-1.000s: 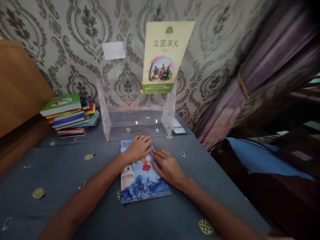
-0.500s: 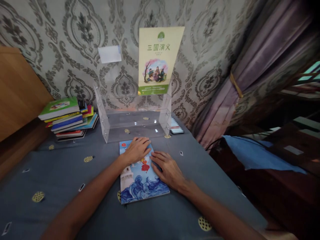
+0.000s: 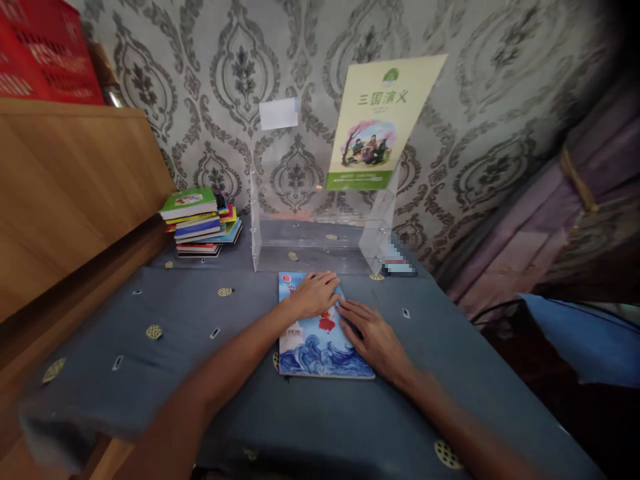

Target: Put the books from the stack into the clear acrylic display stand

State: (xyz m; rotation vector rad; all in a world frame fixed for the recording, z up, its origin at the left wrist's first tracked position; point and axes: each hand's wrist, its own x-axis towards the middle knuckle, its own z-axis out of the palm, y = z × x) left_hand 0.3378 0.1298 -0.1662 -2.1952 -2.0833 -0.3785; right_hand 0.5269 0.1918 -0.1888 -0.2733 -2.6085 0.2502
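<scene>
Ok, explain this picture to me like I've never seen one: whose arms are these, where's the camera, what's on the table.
The camera sits on a person's head and looks forward and down, so the two bare arms are that person's own. There is no machine. The left hand and the right hand lie flat and open on a blue picture book; neither has a grip on it. The book lies on a table under a grey-blue cloth. Behind it stands a clear plastic rack holding a pale yellow book upright against the patterned wall. A stack of books sits to the left, beside a wooden panel.
</scene>
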